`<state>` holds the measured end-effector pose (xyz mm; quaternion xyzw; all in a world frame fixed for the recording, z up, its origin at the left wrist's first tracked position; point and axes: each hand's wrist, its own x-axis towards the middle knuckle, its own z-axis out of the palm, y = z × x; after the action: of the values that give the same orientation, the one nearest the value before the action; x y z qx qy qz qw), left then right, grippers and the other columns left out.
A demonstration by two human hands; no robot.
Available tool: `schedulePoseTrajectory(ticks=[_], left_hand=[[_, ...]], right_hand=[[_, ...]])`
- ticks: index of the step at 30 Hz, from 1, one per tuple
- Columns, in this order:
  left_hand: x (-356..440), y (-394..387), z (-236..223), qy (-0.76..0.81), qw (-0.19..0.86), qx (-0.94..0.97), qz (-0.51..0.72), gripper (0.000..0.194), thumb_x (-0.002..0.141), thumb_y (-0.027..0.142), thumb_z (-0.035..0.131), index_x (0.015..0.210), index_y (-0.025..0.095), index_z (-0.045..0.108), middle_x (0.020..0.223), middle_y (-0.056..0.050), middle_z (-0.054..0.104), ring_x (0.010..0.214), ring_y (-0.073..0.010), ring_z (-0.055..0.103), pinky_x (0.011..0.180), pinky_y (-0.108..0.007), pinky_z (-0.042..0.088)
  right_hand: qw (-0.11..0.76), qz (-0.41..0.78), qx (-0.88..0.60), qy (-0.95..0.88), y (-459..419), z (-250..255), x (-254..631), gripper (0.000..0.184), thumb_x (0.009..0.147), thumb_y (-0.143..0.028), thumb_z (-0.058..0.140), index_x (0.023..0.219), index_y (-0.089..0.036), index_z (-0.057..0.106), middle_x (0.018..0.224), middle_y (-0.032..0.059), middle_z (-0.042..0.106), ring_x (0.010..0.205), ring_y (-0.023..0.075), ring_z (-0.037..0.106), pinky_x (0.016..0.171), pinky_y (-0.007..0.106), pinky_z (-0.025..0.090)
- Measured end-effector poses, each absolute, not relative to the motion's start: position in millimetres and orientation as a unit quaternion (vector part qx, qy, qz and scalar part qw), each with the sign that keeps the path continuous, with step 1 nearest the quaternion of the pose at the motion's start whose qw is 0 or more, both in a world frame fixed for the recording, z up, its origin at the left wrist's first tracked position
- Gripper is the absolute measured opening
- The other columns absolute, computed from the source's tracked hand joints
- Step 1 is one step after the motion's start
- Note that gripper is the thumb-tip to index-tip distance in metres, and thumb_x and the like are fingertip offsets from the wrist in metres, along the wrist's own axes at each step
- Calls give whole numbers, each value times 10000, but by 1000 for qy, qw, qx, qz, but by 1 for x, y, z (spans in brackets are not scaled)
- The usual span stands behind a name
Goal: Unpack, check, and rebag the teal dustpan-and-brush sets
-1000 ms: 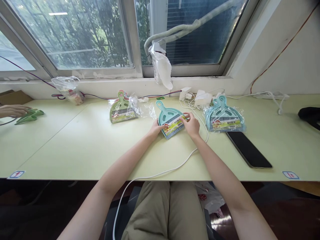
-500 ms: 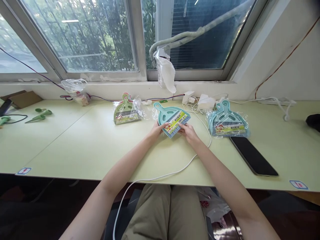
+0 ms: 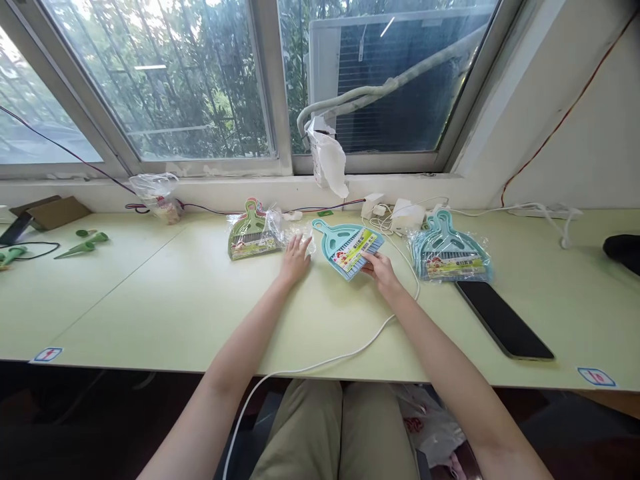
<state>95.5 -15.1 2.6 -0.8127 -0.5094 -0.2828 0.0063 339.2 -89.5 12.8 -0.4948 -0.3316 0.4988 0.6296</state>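
Observation:
My right hand (image 3: 380, 270) grips the lower right corner of a light blue dustpan (image 3: 331, 235) with a small brush and a printed label (image 3: 357, 248) on it. The dustpan is tilted, its handle toward the upper left. My left hand (image 3: 295, 259) is off the dustpan, fingers stretched out, at a crumpled clear plastic bag (image 3: 306, 236); whether it presses on the bag I cannot tell. Left of that hand lies a stack of wrapped green dustpans (image 3: 254, 230), with a red edge behind. At the right is a stack of wrapped light blue dustpans (image 3: 450, 247).
A black phone (image 3: 503, 319) lies at the right, below the blue stack. A white cable (image 3: 345, 358) runs across the table (image 3: 165, 313) and over its front edge. White adapters (image 3: 404, 215) sit by the wall. Green cone-shaped pieces (image 3: 83, 248) and a cardboard box (image 3: 60, 212) are at the left.
My left hand has let go of the dustpan and moved left to the clear bag, its fingers spreading. My right hand still holds the dustpan. The whole view has shifted slightly.

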Motion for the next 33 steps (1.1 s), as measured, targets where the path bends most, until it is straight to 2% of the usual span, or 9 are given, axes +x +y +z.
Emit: schedulePoseTrajectory(ticks=[5,10,12,15,19,22,25,29,33], left_hand=[[97,-18,5,-506,23,-844,-178,345,944,335,399,1171,241,642,1237,-79,625,1156,-242,557,1022,-395,389],[102,-25,15,-565,60,-803,-180,364,967,332,348,1019,201,683,924,-93,699,895,-224,635,850,-355,441],[101,-25,14,-572,78,-793,-193,321,946,333,410,1086,206,670,1001,-107,686,1000,-246,607,876,-364,433],[98,-22,8,-565,95,-787,-227,369,887,385,533,1224,264,623,1259,-108,596,1197,-285,503,989,-407,383],[96,-21,3,-568,32,-798,-198,379,881,443,527,1206,292,647,1272,-83,609,1171,-289,530,1000,-427,386],[97,-23,7,-538,3,-822,-188,329,901,255,467,1157,289,672,1257,-54,637,1151,-246,564,1047,-432,353],[99,-25,12,-512,12,-839,-184,498,816,27,406,1163,266,670,1113,-45,708,1058,-197,618,1120,-439,261],[103,-26,18,-501,38,-845,-181,592,757,-47,363,1152,250,687,800,-21,723,803,-159,646,1084,-368,302],[109,-32,18,-501,32,-856,-121,710,724,-49,391,1328,280,567,743,-35,688,725,-181,624,870,-330,411]], right_hand=[[615,494,-518,-331,-90,13,342,60,778,-205,669,830,-177,657,744,22,743,606,128,679,583,220,553],[598,491,-557,-303,-89,15,347,20,776,-148,648,793,-156,652,682,22,726,565,130,665,559,234,564],[589,492,-569,-295,-90,17,349,29,768,-131,650,791,-150,647,659,23,719,551,133,661,558,241,569],[581,491,-579,-294,-91,20,350,43,766,-120,648,801,-145,647,652,29,717,545,133,660,553,238,571],[578,495,-573,-303,-92,22,350,47,766,-120,644,807,-142,653,654,29,717,547,130,662,534,224,567],[586,488,-575,-298,-91,22,351,49,756,-121,648,798,-146,651,648,25,713,539,129,657,528,224,566],[595,474,-575,-301,-90,23,355,52,762,-121,638,803,-149,652,668,26,719,548,130,661,530,224,566],[600,469,-570,-309,-92,26,361,65,778,-113,617,816,-146,658,703,25,727,563,125,664,539,224,569],[597,465,-570,-318,-92,28,363,58,783,-123,618,814,-148,661,687,16,722,548,117,653,536,220,566]])
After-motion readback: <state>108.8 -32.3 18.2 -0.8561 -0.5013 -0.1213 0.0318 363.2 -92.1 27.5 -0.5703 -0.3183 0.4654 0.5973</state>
